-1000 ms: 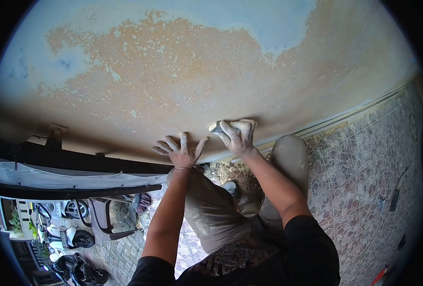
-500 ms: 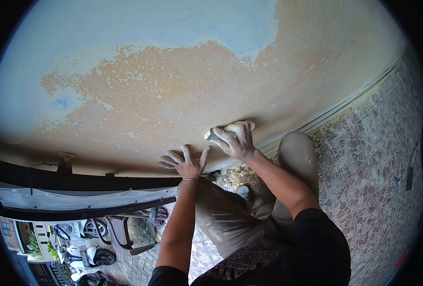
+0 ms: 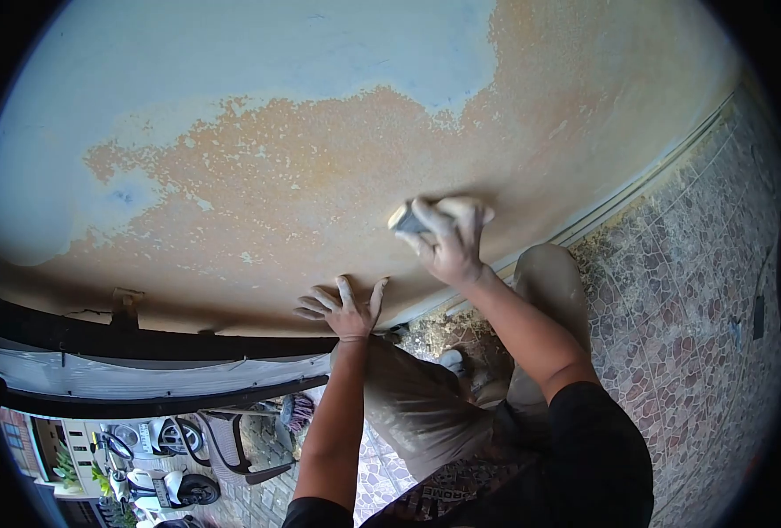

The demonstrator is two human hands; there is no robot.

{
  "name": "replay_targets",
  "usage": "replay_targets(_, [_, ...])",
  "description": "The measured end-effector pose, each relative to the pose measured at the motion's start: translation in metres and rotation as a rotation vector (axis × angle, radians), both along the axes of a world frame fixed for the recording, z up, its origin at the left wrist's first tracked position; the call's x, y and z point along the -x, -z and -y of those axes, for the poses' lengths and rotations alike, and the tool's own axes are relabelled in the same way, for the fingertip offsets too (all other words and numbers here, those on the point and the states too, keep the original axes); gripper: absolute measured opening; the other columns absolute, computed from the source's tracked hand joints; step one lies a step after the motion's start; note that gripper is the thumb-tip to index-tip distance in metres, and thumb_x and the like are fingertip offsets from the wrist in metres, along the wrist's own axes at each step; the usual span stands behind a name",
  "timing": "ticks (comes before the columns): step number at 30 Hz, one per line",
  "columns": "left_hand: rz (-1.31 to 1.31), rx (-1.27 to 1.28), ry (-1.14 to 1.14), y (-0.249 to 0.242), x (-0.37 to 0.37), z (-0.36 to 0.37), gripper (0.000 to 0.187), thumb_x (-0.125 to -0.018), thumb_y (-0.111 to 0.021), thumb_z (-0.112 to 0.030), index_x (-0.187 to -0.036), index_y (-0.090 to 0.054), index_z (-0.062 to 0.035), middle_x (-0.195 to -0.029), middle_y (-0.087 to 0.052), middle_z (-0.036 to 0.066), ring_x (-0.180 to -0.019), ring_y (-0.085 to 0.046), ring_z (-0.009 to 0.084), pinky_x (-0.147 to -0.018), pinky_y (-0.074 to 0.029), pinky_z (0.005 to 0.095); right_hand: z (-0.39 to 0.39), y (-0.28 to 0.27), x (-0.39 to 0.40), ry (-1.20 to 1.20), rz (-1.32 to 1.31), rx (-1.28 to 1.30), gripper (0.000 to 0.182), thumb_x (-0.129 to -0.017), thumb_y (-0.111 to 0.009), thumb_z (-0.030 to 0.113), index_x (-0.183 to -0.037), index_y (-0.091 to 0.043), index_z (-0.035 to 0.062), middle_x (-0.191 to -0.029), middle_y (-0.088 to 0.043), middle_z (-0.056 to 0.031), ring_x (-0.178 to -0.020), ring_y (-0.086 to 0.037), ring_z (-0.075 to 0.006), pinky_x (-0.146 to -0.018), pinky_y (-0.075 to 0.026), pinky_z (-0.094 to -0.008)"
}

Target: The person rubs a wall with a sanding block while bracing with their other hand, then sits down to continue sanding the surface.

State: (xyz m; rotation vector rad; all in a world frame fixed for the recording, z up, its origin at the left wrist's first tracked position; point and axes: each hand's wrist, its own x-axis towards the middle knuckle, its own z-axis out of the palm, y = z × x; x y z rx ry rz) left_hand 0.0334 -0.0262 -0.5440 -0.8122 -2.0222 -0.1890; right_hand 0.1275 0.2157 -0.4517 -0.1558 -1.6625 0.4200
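Note:
My right hand [image 3: 452, 245] is closed around a sanding block [image 3: 400, 218] with a pale end and a dark grey wrap, pressed to the wall [image 3: 346, 189]. Fingers and palm cover most of the block. The wall shows worn orange-tan patches below an area of pale blue-white paint. Lower down and to the left, my left hand [image 3: 348, 315] lies against the wall with its fingers spread and nothing in it. Pale dust coats the fingers of both hands.
A dark-framed edge [image 3: 170, 343] runs along the wall's lower left. Patterned floor tiles [image 3: 663, 352], dusty near the wall, lie to the right. A chair [image 3: 227, 444] and motorcycles [image 3: 166, 484] stand at lower left. My bent knee [image 3: 549, 273] is close to the wall.
My right hand has moved up and slightly right along the wall with the sanding block. My left hand keeps its place on the wall; the view has shifted slightly.

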Motion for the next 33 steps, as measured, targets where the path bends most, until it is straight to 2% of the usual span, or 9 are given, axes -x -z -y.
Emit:
replay_targets(3, [0.009,-0.008,0.002,0.004,-0.004,0.003,0.112,-0.075,-0.072,-0.077,-0.161,-0.025,-0.0237,-0.165,0.002,0.034,-0.147,0.01,0.0655,-0.105,0.004,0.0859,-0.02,-0.042,0.014,-0.007,-0.277,0.387,0.06,-0.082,-0.085,0.036,-0.136,-0.063,0.0227,-0.109,-0.052,-0.0019,-0.101,-0.051,-0.0194,-0.088,-0.037,-0.0403])
replay_targets(9, [-0.003,0.007,-0.016,0.002,-0.003,-0.001,0.114,-0.075,-0.072,-0.078,-0.162,-0.022,-0.022,-0.165,0.002,0.036,-0.146,0.007,0.0679,-0.105,0.003,0.0862,0.021,0.075,-0.001,-0.064,0.127,-0.166,0.062,-0.079,-0.086,0.037,-0.135,-0.063,0.0237,-0.111,-0.05,-0.0004,-0.105,-0.05,-0.0202,-0.091,-0.037,-0.0409])
replay_targets(14, [-0.001,0.041,-0.025,0.002,-0.002,0.002,0.118,-0.075,-0.071,-0.078,-0.163,-0.017,-0.0207,-0.163,0.002,0.039,-0.145,0.007,0.0694,-0.105,0.002,0.0863,-0.028,-0.05,0.01,-0.001,-0.293,0.42,0.061,-0.083,-0.084,0.028,-0.138,-0.061,0.0147,-0.115,-0.048,-0.0075,-0.103,-0.048,-0.0225,-0.09,-0.038,-0.0447])
replay_targets(17, [-0.004,0.047,-0.04,-0.001,-0.005,0.001,0.119,-0.075,-0.071,-0.078,-0.163,-0.016,-0.0192,-0.163,0.003,0.039,-0.145,0.007,0.0686,-0.106,0.002,0.0858,-0.034,-0.036,0.022,0.024,-0.369,0.425,0.062,-0.084,-0.084,0.025,-0.139,-0.06,0.0122,-0.114,-0.047,-0.0099,-0.102,-0.047,-0.023,-0.09,-0.038,-0.0446])
replay_targets(20, [-0.061,0.045,-0.015,-0.004,0.001,-0.006,0.12,-0.076,-0.07,-0.078,-0.163,-0.016,-0.0168,-0.163,0.004,0.039,-0.145,0.008,0.0681,-0.106,0.002,0.0851,0.01,0.069,0.012,-0.032,-0.023,-0.036,0.065,-0.076,-0.088,0.034,-0.135,-0.063,0.0203,-0.108,-0.048,-0.0017,-0.101,-0.05,-0.022,-0.09,-0.037,-0.0429])
replay_targets(24, [-0.022,0.074,-0.035,-0.004,-0.001,0.001,0.119,-0.076,-0.07,-0.079,-0.163,-0.018,-0.017,-0.163,0.004,0.039,-0.145,0.007,0.0687,-0.106,0.003,0.0852,0.011,0.049,0.001,-0.134,0.062,-0.112,0.069,-0.074,-0.089,0.041,-0.135,-0.062,0.0233,-0.106,-0.053,-0.0001,-0.099,-0.052,-0.0211,-0.089,-0.034,-0.041])
replay_targets(28, [-0.013,0.062,-0.037,-0.001,-0.003,-0.001,0.12,-0.075,-0.07,-0.079,-0.163,-0.017,-0.0171,-0.163,0.005,0.039,-0.145,0.008,0.0687,-0.107,0.003,0.0851,-0.037,-0.034,0.006,-0.023,-0.26,0.417,0.065,-0.081,-0.086,0.029,-0.137,-0.059,0.0097,-0.116,-0.048,-0.0106,-0.1,-0.05,-0.0242,-0.091,-0.038,-0.0416])
replay_targets(30, [-0.037,0.051,-0.036,-0.002,-0.003,-0.001,0.12,-0.076,-0.069,-0.08,-0.163,-0.015,-0.0174,-0.164,0.005,0.038,-0.145,0.009,0.0685,-0.106,0.003,0.0853,-0.029,-0.016,0.016,0.022,-0.309,0.454,0.066,-0.081,-0.086,0.025,-0.138,-0.059,0.0093,-0.116,-0.047,-0.0115,-0.101,-0.05,-0.0242,-0.09,-0.04,-0.0414])
replay_targets(33, [-0.052,0.067,-0.038,-0.004,-0.002,-0.002,0.119,-0.077,-0.068,-0.079,-0.163,-0.016,-0.017,-0.163,0.005,0.038,-0.145,0.009,0.0686,-0.106,0.003,0.0856,0.01,0.066,0.011,-0.032,-0.041,-0.006,0.067,-0.079,-0.087,0.029,-0.139,-0.06,0.0172,-0.112,-0.049,-0.0066,-0.102,-0.05,-0.0224,-0.09,-0.038,-0.0416])
